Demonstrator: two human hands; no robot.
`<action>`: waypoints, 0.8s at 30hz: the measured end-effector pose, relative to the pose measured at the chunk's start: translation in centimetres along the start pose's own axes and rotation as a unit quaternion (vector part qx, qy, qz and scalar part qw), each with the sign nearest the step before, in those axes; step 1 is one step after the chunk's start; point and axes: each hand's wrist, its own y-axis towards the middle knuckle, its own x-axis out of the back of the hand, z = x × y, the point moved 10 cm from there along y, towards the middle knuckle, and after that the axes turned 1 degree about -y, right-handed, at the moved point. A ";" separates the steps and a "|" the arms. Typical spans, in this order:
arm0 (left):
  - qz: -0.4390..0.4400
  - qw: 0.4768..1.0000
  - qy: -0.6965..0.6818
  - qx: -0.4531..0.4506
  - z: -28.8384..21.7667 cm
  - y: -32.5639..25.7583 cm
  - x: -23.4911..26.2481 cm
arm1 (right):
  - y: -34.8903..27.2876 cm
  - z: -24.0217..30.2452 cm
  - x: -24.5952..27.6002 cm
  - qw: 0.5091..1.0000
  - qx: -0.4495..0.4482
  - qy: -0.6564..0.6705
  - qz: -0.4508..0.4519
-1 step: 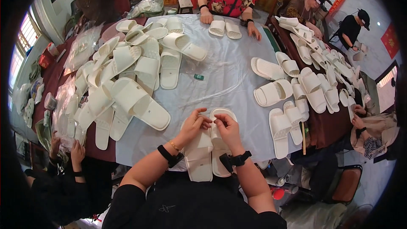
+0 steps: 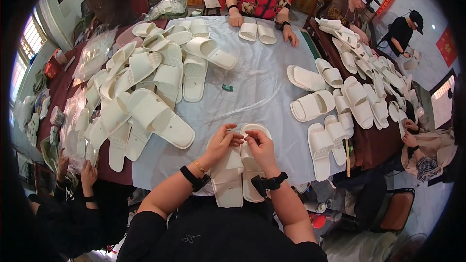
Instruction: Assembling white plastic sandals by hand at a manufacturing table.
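Observation:
In front of me lies a pair of white open-toe slippers, the left slipper (image 2: 227,179) beside the right slipper (image 2: 253,165), toes toward the far side. Over the left one is my left hand (image 2: 224,144), its fingers bent and pressed together, their tips pointing right. My right hand (image 2: 259,146) hovers above the other slipper, thumb and forefinger closed in a pinch. The fingertips almost meet between the two straps. Anything held in them is too small or hidden to make out.
A heap of white slippers (image 2: 162,114) fills the left of the plastic-covered table (image 2: 262,85). More slippers (image 2: 320,150) lie at the right. Across from me, a person's hands (image 2: 291,35) rest beside another pair (image 2: 257,31). A small green packet (image 2: 227,88) lies mid-table.

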 end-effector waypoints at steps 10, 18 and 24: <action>0.012 0.999 0.046 0.004 0.1 0.0 0.1 | -0.1 0.2 0.0 1.000 0.006 -0.021 0.006; -0.022 0.997 0.054 0.046 0.5 0.0 0.6 | -0.1 -0.3 -0.1 1.000 0.005 -0.016 0.006; -0.011 0.998 0.051 0.029 0.2 0.0 0.5 | -0.2 -0.5 -0.4 1.000 -0.005 -0.012 0.022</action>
